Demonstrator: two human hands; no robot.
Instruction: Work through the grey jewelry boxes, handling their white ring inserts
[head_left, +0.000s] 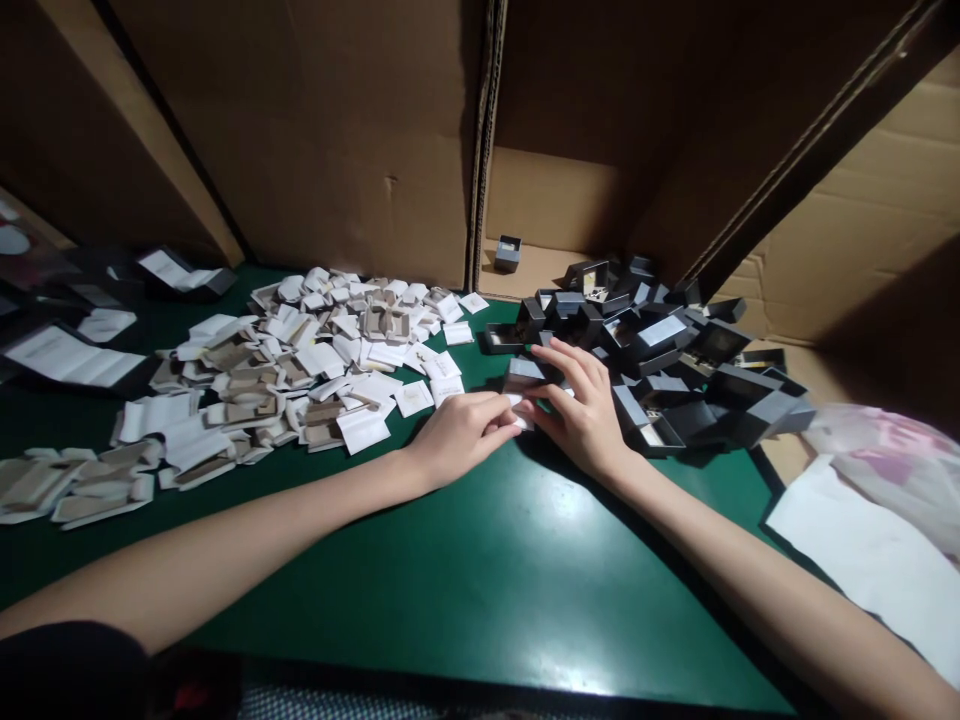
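Observation:
Near the middle of the green table, my left hand is closed, its thumb and fingertips pinched at the edge of a small white card piece. My right hand meets the same piece from the other side with thumb and index finger, the other fingers raised and bent. The hands hide much of the piece, so its folds cannot be made out. Just behind the fingertips sits a small dark grey box. Left of my left hand lie flat white cards with faint print.
A heap of white and grey-brown folded card inserts spreads left. Many dark open boxes pile up at right. One small box stands on the cardboard behind. Cardboard walls enclose the back; a plastic bag and white sheet lie right.

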